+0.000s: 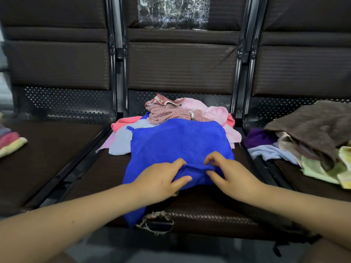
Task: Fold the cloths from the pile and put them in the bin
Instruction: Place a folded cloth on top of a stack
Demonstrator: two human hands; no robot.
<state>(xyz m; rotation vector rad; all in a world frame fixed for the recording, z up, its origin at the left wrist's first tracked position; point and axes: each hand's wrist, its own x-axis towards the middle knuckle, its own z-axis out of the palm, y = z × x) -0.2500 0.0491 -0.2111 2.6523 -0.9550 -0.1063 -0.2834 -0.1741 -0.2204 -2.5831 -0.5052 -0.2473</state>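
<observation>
Both of your hands are down on the blue cloth point(178, 143), right at its near edge. Your left hand point(161, 179) has its fingers curled over a bunched fold, thumb tucked under it, pinching the fabric. Your right hand point(229, 175) meets it from the other side, fingers bent and nipping the same ridge, so the two grips sit almost touching in the middle. The blue cloth lies spread over the middle seat point(205, 211), its near left corner hanging over the front lip beside a torn patch point(155, 221) in the cushion. Just behind it is the pile point(180, 112): a speckled red-and-white piece on top, pinks to the right, pale blue and coral poking out on the left, and the blue cloth overlaps its front. On the seat to your right is a loose heap point(307, 137), brown over purple, white and pale green. Far left, folded cloths point(9, 143) sit at the frame edge. Clear plastic wrap point(173, 12) clings to the backrest.
</observation>
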